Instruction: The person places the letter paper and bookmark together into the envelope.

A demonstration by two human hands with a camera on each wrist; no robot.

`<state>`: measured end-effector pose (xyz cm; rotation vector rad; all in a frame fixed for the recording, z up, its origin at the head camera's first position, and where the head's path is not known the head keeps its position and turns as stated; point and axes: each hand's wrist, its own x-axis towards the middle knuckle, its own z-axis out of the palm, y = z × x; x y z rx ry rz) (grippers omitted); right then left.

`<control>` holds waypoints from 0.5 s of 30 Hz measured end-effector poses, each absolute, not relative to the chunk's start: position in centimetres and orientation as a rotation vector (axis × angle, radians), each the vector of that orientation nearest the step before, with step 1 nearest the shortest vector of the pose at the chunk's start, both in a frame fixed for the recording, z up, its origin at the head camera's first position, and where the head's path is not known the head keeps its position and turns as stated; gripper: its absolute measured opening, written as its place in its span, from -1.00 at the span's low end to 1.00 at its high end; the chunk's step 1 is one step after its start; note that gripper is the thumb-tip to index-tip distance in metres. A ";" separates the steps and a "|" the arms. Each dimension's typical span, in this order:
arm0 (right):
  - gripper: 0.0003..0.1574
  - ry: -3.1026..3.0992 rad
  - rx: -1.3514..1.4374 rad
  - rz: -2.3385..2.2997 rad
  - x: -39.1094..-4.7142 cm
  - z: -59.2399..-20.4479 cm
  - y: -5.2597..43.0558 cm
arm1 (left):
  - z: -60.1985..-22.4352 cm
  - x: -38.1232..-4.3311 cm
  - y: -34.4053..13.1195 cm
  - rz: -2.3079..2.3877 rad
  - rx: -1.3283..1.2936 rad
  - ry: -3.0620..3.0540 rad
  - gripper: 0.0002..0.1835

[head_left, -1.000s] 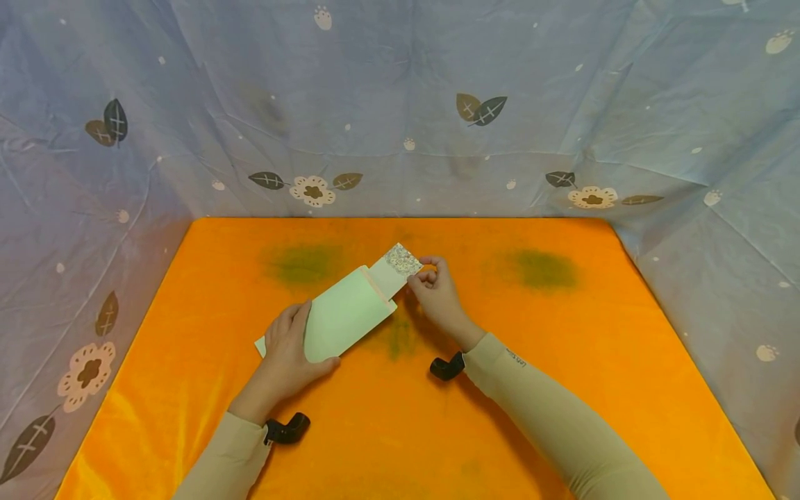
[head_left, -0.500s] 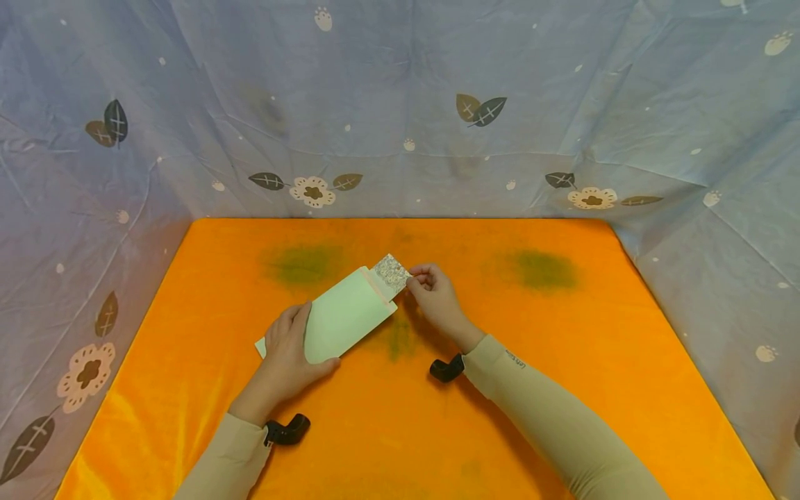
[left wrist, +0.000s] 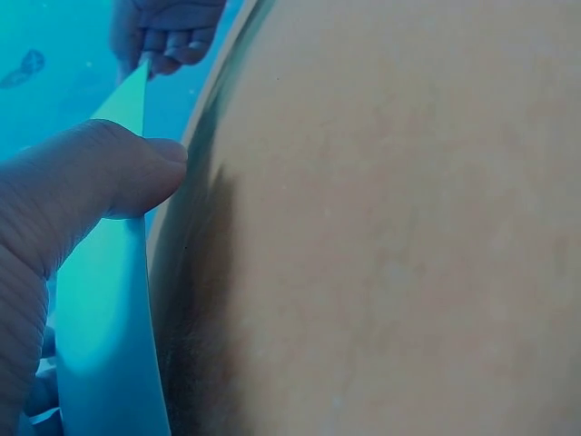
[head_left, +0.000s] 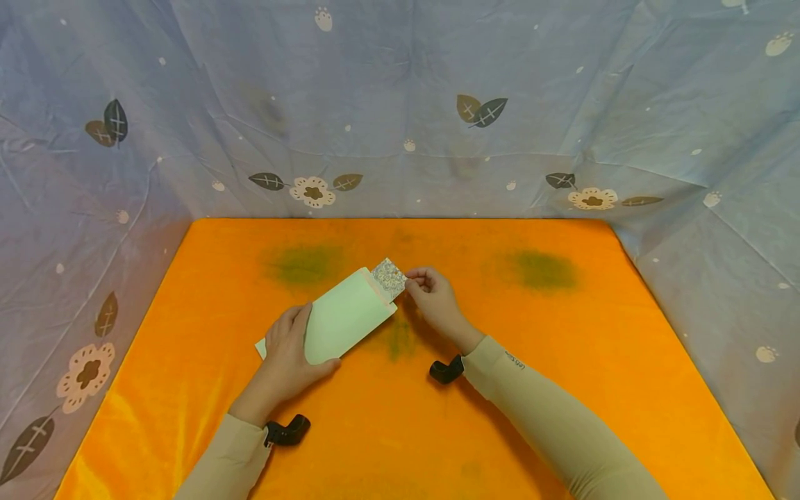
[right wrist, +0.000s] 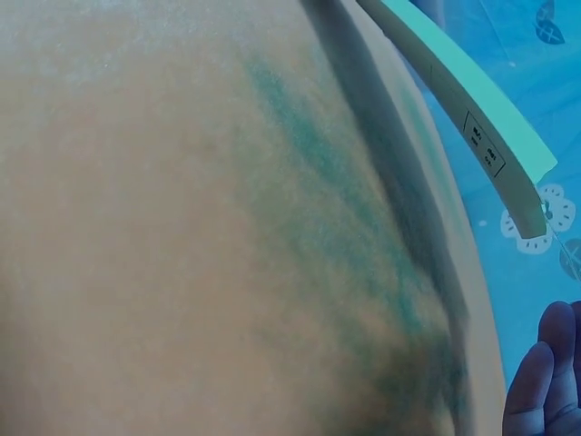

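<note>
A pale green envelope (head_left: 350,312) lies slanted in the middle of the head view, its opening toward the upper right. My left hand (head_left: 287,354) grips its lower left part, with the thumb along the near edge. From the opening sticks out the end of a card (head_left: 389,278) with a grey speckled pattern; the remainder is hidden inside. My right hand (head_left: 437,298) pinches the card's right corner between thumb and forefinger. In the left wrist view the thumb (left wrist: 100,173) crosses the envelope's edge. The right wrist view shows a small printed box on the envelope's underside (right wrist: 486,150).
An orange cloth (head_left: 437,437) with dark greenish patches covers the table. Bluish-grey curtains (head_left: 387,83) with flowers and leaves stand along the back and both sides. A black wrist device (head_left: 289,430) sits at the left cuff, another black device (head_left: 446,369) at the right.
The card has slid down and left, deeper into the envelope, so less of it shows. My right hand has followed it slightly. The left hand and envelope stay in place.
</note>
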<state>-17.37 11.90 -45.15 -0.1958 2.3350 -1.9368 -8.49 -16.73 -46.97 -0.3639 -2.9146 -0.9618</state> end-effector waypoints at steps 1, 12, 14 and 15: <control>-0.74 2.335 -0.194 -1.939 -17.4 -45.2 11.9 | -47.0 -8.5 -16.7 -0.962 -0.363 -2.913 0.21; -0.77 2.344 -0.224 -1.920 -17.5 -45.2 11.8 | -47.0 -8.5 -16.7 -0.958 -0.345 -2.917 0.20; -0.78 2.350 -0.235 -1.905 -17.6 -45.2 11.7 | -46.9 -8.5 -16.6 -0.960 -0.341 -2.918 0.20; -0.79 2.350 -0.238 -1.899 -17.6 -45.2 11.7 | -46.9 -8.5 -16.6 -0.961 -0.340 -2.918 0.20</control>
